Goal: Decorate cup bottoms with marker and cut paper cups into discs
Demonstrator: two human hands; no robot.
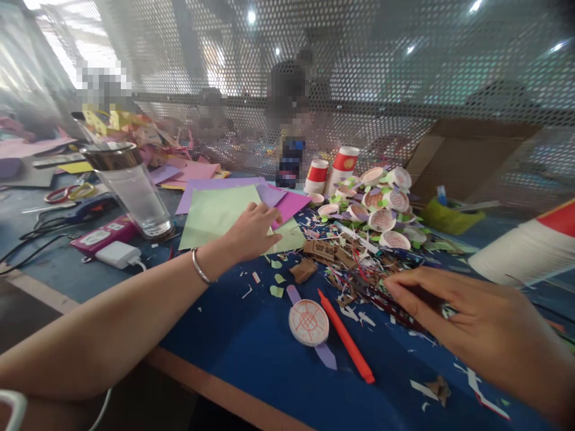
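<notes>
Head view: blue worktop [215, 347] littered with paper work. Left hand [257, 232], a silver bangle [200, 266] at its wrist, lies over the light green sheet [215, 218], fingers loosely bent toward the magenta sheet [294, 206], thumb apart; nothing seen gripped in it. Right hand [476, 323] is at the right, thumb and forefinger close together at the edge of the scrap heap [339, 269], just beside a dark slender object [395, 308]; blur and overlap there, so I cannot tell whether the fingers grasp it. Between the hands, nearer the front edge, a round disc [308, 323] with orange-red line drawing lies across a lilac strip, whose ends show on both sides. Red marker [345, 335] lies just beside the disc, aslant. Beyond the scrap heap: a pile of similar drawn discs [381, 209] with green and lilac pieces among them. Behind that pile, two red-and-white paper cup stacks [344, 164]; a larger cup stack [512, 251] at the right edge, partly out of frame. Left side: clear bottle [141, 200] with liquid, beside a magenta box [105, 234] and a white adapter [117, 254]; scissors [69, 193] farther left. Perforated screen [381, 54] stands behind everything.
</notes>
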